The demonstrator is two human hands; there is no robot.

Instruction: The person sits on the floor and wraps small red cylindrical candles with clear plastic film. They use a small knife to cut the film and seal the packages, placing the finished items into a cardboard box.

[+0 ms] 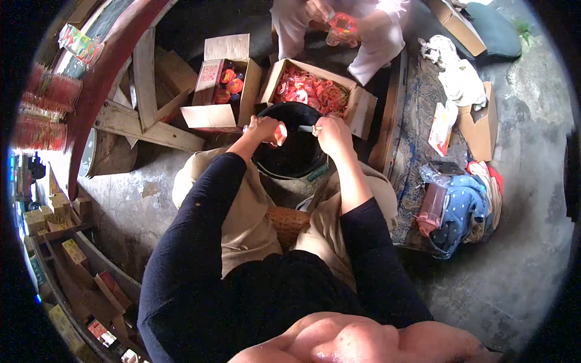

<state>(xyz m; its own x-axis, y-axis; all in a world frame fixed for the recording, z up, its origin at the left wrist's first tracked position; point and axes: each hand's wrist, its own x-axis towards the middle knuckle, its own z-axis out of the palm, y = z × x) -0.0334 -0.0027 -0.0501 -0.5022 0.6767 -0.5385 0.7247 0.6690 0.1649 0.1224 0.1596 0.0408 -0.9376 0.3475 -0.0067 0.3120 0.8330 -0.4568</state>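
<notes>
My left hand [261,128] is closed around a small round container with a red and white end [280,134], held over the left rim of a black bucket [264,166]. Across from it, my right hand [334,135] grips a slim tool with a pale flat blade [307,128]; whether it is a knife or a brush I cannot tell. The blade points left toward the container, a short way apart from it. The bucket stands between my knees, and its inside is dark. Beyond it, an open cardboard box [363,115] holds a heap of red and white labels or wrappers [311,92].
Left of that box, another carton [247,91] holds round red-topped containers [228,77]. Opposite me, a person's hands [363,27] hold a red-labelled clear container [342,25]. A wooden frame [148,124] stands at left. Bundled clothes [463,209] lie on a patterned mat [407,151] at right.
</notes>
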